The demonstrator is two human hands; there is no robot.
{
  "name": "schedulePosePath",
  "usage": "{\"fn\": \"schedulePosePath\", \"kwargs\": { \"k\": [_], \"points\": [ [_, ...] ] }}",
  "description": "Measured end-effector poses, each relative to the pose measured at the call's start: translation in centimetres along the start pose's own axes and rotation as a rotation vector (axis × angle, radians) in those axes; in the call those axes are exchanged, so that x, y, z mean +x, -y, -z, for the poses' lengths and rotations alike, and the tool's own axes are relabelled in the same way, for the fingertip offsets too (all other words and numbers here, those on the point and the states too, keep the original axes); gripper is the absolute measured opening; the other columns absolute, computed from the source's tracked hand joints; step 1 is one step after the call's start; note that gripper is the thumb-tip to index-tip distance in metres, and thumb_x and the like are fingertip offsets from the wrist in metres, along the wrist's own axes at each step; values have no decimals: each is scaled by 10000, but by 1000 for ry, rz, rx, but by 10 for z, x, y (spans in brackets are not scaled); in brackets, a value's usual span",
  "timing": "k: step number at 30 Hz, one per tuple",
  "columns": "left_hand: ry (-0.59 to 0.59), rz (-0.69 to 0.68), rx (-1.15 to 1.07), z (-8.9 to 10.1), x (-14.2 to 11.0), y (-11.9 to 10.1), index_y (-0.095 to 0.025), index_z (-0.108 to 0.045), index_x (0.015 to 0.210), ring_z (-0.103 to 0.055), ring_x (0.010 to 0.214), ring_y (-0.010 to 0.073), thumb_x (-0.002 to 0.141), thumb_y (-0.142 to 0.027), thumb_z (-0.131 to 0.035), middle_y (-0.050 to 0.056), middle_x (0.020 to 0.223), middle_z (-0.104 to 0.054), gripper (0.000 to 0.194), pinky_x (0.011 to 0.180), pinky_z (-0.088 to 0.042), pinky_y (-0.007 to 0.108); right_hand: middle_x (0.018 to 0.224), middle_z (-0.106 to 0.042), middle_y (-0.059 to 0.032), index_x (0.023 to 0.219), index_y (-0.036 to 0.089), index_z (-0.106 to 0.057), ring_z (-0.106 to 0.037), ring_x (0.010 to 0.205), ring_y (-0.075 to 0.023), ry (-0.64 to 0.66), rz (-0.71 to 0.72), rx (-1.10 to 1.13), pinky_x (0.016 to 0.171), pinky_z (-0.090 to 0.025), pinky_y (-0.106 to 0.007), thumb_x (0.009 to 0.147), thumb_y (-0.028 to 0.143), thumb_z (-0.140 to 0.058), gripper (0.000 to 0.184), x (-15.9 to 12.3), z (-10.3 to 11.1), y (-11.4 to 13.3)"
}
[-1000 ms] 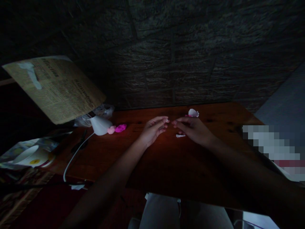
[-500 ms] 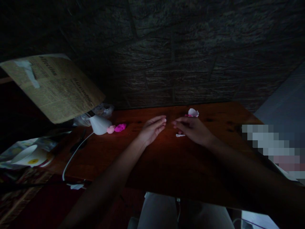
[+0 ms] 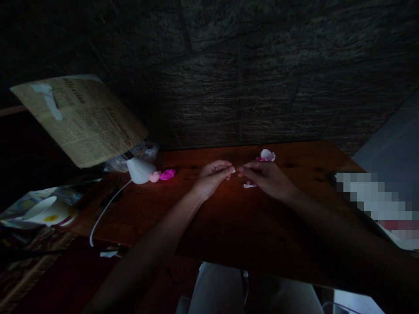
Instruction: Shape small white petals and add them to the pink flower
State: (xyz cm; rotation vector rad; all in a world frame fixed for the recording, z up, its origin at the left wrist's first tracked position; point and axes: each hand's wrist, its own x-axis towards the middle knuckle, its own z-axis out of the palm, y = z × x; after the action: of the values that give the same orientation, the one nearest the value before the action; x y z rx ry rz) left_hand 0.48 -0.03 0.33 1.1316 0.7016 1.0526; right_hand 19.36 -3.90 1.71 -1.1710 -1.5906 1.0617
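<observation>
Above the bench (image 3: 212, 231), the left hand (image 3: 209, 179) pinches a tiny, partly covered white piece (image 3: 233, 170); the right hand (image 3: 266, 178), curled nearby, partly hides a white scrap (image 3: 248, 186); whether it grips anything, I cannot tell.

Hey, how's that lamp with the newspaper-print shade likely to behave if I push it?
It may tip, since the wide shade outspreads the small white base. The shade's thin-looking edge suggests it might dent. The trailing white cord could tug.
</observation>
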Motion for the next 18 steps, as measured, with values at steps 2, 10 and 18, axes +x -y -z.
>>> {"fn": "schedulePosePath", "kwargs": {
  "k": [2, 10, 18],
  "points": [
    [4, 31, 10, -1, 0, 1, -137, -703, 846, -569, 674, 69, 659, -207, -876, -6, 766, -682, 265, 684, -428, 243, 852, -772, -58, 867, 219, -806, -649, 641, -141, 3, -13, 33, 651, -570, -304, 805, 561, -738, 354, 0, 0, 1],
    [0, 85, -25, -1, 2, 2, -129, -721, 888, -654, 734, 107, 624, -260, -913, 36, 802, -737, 352, 748, -493, 271, 912, -789, -50, 895, 222, -815, -658, 701, -125, 44, -49, 181, 699, -569, -286, 747, 504, -802, 319, 0, 1, 0],
    [12, 107, -55, -2, 0, 0, -133, -764, 967, -699, 797, 122, 617, -187, -910, 58, 876, -770, 383, 783, -518, 263, 890, -770, -45, 918, 225, -797, -650, 690, -122, -2, -30, 170, 672, -576, -278, 800, 466, -762, 271, 0, 2, -3]
  ]
}}
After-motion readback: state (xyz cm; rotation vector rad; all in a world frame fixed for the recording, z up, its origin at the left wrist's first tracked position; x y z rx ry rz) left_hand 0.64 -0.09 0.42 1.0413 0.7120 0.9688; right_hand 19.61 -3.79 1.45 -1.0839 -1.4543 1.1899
